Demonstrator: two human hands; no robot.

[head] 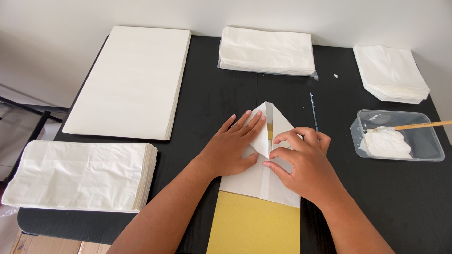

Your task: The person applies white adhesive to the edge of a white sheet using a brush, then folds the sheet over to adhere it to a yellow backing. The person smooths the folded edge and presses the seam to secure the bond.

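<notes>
Both hands press on a white paper sheet (pixel 263 176) that is being folded over a yellow card template (pixel 254 226) near the front edge of the black tabletop (pixel 226 103). The top of the sheet is already shaped into a point, with flaps meeting along a centre seam.

The left hand (pixel 230 148) lies flat and open, fingers spread over the left flap, pinning it down rather than gripping anything. The right hand (pixel 301 162) is curled, its fingertips (pixel 278 139) pinching and pressing the edge of the right flap at the seam; it grips only that paper edge.

To do this fold well, I judge that the flat hand should hold the sheet against the template so nothing slides, while the other hand's fingertips run along the crease from the seam outward, keeping the flap edges symmetrical about the centre line.

Around the work: a large stack of flat white sheets (pixel 132 80) at the far left, a pile of finished white paper bags (pixel 80 174) at the near left, a wrapped pack of white bags (pixel 266 51) at the far centre, and another pile of white bags (pixel 391 73) at the far right. A clear plastic tub of white paste (pixel 398 136) sits to the right, with a wooden-handled brush (pixel 419 125) resting in it.
</notes>
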